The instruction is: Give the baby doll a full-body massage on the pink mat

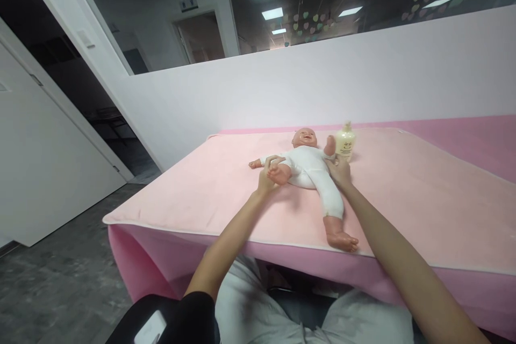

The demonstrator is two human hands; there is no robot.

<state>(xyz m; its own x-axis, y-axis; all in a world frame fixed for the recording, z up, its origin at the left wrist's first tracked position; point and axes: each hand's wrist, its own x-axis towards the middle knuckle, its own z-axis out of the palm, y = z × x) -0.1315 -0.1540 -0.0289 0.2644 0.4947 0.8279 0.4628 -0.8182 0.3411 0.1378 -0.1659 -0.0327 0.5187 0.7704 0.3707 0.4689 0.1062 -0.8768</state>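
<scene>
A baby doll (309, 160) with a white cloth body lies on its back on the pink mat, head toward the wall. My left hand (267, 174) is wrapped around the doll's raised, bent leg, beside its foot. The other leg stretches toward the table's front edge. My right hand (341, 170) rests against the doll's side, below its raised arm; its fingers are partly hidden, so its hold is unclear. Just behind that hand stands a pale yellow pump bottle (345, 142).
The pink mat (181, 188) covers a table draped in darker pink cloth (475, 140). A white wall (282, 91) with a window rises behind it. At the left are a white door (52, 145) and grey floor.
</scene>
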